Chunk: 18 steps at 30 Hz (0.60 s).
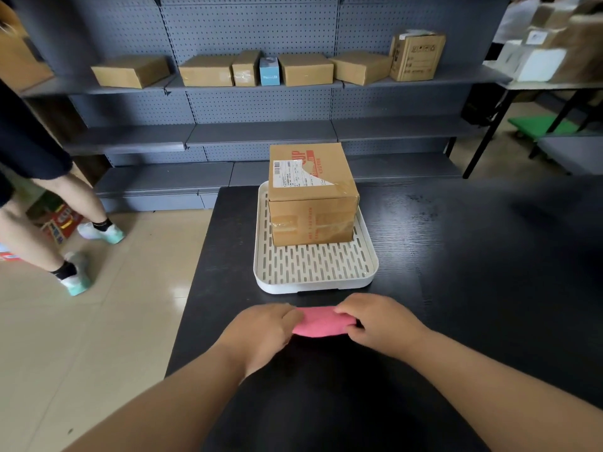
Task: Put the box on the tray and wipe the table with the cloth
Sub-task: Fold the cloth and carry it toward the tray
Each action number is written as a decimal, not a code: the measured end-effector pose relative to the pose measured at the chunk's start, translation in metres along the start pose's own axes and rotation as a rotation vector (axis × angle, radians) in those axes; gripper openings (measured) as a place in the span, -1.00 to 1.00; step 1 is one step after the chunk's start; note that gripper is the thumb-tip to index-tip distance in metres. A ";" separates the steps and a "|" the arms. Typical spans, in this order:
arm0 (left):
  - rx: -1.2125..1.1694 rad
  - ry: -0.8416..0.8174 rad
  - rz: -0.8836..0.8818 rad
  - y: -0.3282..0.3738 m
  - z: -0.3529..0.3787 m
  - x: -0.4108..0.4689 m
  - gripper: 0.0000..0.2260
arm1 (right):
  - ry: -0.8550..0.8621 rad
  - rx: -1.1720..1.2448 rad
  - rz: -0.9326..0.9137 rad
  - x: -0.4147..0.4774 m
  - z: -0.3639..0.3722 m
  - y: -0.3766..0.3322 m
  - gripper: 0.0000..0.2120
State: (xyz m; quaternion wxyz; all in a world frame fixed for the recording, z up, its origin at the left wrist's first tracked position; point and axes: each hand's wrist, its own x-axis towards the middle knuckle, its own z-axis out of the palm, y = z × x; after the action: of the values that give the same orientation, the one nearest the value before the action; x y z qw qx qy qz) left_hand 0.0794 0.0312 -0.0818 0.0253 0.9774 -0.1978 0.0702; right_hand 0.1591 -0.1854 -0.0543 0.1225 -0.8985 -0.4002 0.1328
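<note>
With the box [311, 194] on the tray [315, 283], 2 hands, left hand [264, 332] and right hand [378, 324], pinch the soft, light cloth [321, 324] at its ends.

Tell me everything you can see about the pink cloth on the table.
The pink cloth is soft-looking fabric, bunched into a narrow strip. It lies on the black table, in front of the white tray, apart from it. The left hand pinches one end, the right hand the other; only its middle shows.
</note>
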 end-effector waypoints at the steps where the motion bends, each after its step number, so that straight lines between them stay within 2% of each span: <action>1: -0.004 0.033 -0.012 -0.004 -0.006 0.005 -0.75 | 0.038 0.002 0.004 0.003 -0.008 0.002 -0.70; 5: 0.046 0.123 -0.037 -0.025 -0.025 0.034 -0.71 | 0.169 -0.018 0.014 0.020 -0.037 0.006 -0.70; 11: 0.120 0.132 -0.055 -0.050 -0.019 0.070 -0.63 | 0.299 -0.060 0.010 0.050 -0.047 0.021 -0.70; 18: 0.127 0.097 -0.118 -0.065 0.006 0.096 -0.59 | 0.288 -0.120 -0.040 0.085 -0.033 0.048 -0.79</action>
State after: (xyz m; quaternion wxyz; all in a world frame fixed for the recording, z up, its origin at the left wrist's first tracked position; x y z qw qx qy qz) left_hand 0.1932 0.0536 -0.0751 -0.0231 0.9825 -0.1337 0.1280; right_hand 0.2577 -0.1563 -0.0513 0.1275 -0.9056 -0.4037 -0.0242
